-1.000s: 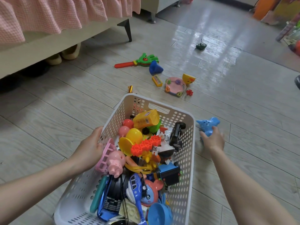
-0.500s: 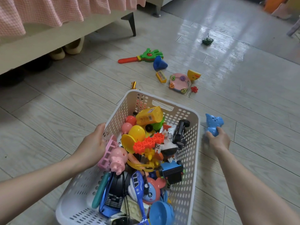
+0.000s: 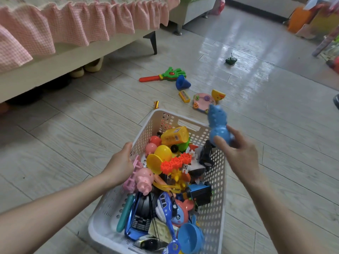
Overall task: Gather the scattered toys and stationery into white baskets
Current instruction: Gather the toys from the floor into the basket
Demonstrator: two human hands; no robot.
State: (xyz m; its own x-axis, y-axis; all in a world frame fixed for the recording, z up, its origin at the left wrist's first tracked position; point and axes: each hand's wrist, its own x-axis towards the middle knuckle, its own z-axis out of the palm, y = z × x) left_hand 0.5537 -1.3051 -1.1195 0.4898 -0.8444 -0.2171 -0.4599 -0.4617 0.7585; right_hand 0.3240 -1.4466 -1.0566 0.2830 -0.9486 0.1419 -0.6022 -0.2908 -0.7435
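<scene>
Above white basket, right hand grips blue toy, left hand grips its wall, yellow bottle barcoded

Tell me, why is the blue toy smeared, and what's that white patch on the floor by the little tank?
Head view: the blue toy in the right hand is motion-blurred, while the white basket and left hand look sharp. Head view again: the patch on the floor by the toy tank is glare from reflected light; floorboards bow near the edges, wide-lens distortion.
</scene>
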